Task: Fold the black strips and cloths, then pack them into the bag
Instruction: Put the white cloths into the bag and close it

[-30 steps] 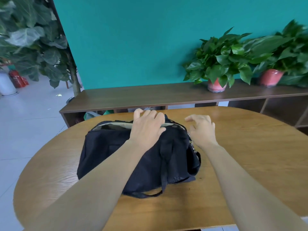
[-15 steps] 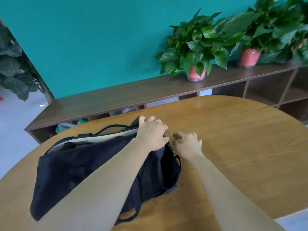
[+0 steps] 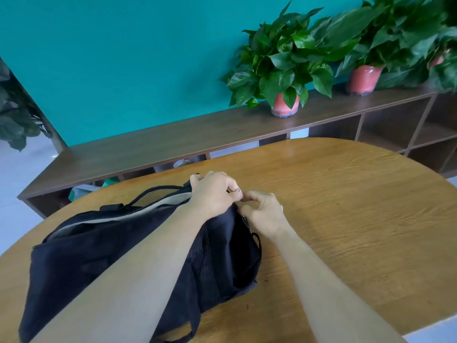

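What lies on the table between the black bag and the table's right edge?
Nothing lies there: in the head view only bare wood of the table shows to the right of the black bag and the right hand.

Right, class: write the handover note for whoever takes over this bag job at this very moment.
Left hand: grips the bag's top edge at its right end.
Right hand: fingers curled at the same end, apparently pinching the zip pull; the pull itself is hidden.
The bag lies on the wooden table, mouth partly open. No strips or cloths outside it.
Left: probably zip it shut.
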{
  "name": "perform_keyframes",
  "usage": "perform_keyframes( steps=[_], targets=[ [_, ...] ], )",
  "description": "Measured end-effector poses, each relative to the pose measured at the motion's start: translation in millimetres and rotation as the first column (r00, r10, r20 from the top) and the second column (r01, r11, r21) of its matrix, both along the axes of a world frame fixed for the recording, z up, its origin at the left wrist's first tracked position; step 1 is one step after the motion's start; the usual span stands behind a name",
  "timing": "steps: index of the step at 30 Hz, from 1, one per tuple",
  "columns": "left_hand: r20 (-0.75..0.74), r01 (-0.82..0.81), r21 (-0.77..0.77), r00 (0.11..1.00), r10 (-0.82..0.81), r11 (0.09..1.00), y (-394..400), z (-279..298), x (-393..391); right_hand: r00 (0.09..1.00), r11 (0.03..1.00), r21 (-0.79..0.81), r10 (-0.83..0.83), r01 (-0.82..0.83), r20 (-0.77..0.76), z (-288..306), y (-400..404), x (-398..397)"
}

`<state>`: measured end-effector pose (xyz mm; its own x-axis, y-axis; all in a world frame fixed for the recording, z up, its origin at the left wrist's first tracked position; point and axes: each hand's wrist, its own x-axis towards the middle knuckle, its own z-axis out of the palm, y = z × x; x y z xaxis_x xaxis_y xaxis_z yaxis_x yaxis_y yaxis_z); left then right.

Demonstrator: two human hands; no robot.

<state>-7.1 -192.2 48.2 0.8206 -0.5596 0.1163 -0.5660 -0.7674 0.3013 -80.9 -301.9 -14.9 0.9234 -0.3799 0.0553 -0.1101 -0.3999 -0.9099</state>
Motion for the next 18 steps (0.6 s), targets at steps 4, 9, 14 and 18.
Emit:
perform_keyframes(
  steps=[4, 9, 14, 18],
  targets=[
    [0.014, -0.038, -0.089, 0.999, 0.039, 0.995, 6, 0, -3, 1.000, 1.000, -0.017, 0.003, -0.003, 0.015, 6, 10, 8],
    [0.065, -0.087, -0.172, 0.993, 0.099, 0.981, 15, 1, -11, 0.999, 0.997, -0.075, -0.022, 0.018, -0.050, 9, 12, 12],
    [0.093, -0.154, -0.185, 0.980, 0.173, 0.971, 18, 9, -19, 0.996, 0.987, -0.158, 0.026, -0.039, -0.086, 7, 28, 11],
    [0.136, -0.206, -0.186, 0.963, 0.233, 0.961, 24, 15, -19, 0.993, 0.926, -0.369, -0.107, 0.081, -0.052, 8, 33, 6]
  ],
)
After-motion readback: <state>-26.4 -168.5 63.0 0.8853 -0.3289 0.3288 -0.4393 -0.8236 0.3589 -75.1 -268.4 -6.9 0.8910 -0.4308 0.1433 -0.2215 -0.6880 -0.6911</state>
